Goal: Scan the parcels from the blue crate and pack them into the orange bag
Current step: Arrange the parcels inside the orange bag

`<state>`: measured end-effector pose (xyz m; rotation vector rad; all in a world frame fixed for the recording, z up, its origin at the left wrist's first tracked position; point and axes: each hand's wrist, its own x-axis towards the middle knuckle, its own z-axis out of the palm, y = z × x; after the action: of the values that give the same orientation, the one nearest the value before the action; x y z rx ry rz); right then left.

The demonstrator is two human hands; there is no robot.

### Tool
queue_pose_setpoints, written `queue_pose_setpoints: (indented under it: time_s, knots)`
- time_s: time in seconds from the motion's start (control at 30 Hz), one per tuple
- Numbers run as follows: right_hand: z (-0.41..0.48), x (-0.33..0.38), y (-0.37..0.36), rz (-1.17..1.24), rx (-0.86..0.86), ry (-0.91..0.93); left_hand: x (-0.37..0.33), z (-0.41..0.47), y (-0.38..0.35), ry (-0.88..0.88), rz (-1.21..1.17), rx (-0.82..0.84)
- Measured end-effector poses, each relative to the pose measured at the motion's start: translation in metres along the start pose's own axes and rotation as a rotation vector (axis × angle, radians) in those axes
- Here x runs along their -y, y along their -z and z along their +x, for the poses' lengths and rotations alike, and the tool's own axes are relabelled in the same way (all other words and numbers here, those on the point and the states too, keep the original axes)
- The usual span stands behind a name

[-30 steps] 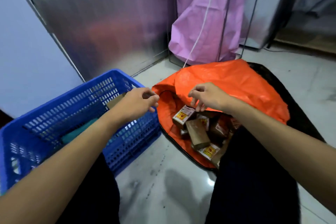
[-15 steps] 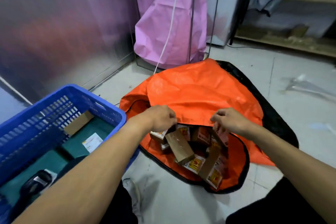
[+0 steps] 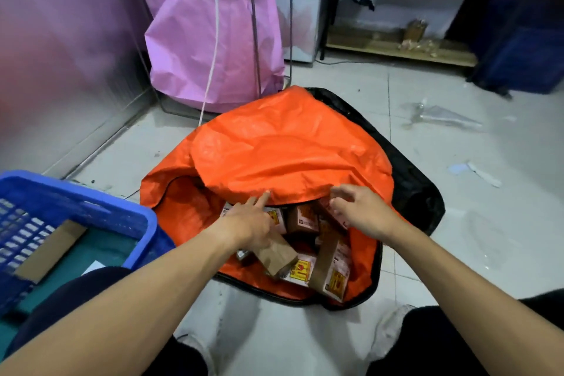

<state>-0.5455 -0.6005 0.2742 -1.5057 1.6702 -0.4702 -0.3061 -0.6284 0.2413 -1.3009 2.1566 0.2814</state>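
The orange bag (image 3: 283, 149) with black trim lies on the floor, its mouth facing me. Several brown and white parcels (image 3: 305, 220) with yellow-red labels fill it. My left hand (image 3: 248, 226) hovers over the parcels, and its straight index finger touches the edge of the bag's upper flap. My right hand (image 3: 363, 210) is just right of it at the same edge, fingers loosely spread and holding nothing. The blue crate (image 3: 79, 201) stands at the left. It holds a flat cardboard parcel (image 3: 48, 250) on a teal lining.
A pink covered rack (image 3: 213, 40) and a white cord (image 3: 213, 40) stand behind the bag. A metal wall panel (image 3: 61, 70) runs along the left. Wooden shelves (image 3: 403, 49) and a dark blue bin (image 3: 525, 55) are at the back right. Plastic scraps (image 3: 442, 116) litter the tiles.
The view has swung right and closer to the bag. Both hands moved from the bag's near opening up to its upper flap edge, and my left index finger has straightened.
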Motion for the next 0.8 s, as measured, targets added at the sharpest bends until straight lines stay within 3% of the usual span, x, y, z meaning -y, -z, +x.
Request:
queue_pose_setpoints:
  time_s: [0.27, 0.4, 0.5, 0.57, 0.67, 0.8]
  knots:
    - [0.015, 0.017, -0.004, -0.033, -0.127, 0.046, 0.026, 0.028, -0.018, 0.149, 0.077, -0.35]
    - [0.023, 0.019, -0.007, 0.0, -0.14, -0.002, 0.031, 0.04, -0.028, 0.135, 0.08, -0.342]
    - [0.023, 0.014, -0.011, 0.022, 0.079, -0.152, 0.035, 0.047, -0.035, 0.162, -0.012, -0.239]
    - [0.023, 0.006, -0.015, -0.027, 0.114, -0.189, 0.04, 0.048, -0.034, 0.189, -0.089, -0.248]
    - [0.02, 0.008, -0.015, -0.171, -0.033, -0.097, 0.054, 0.049, -0.015, 0.209, -0.195, -0.45]
    - [0.022, 0.022, 0.002, -0.007, -0.296, 0.037, 0.056, 0.042, 0.003, 0.218, -0.245, -0.663]
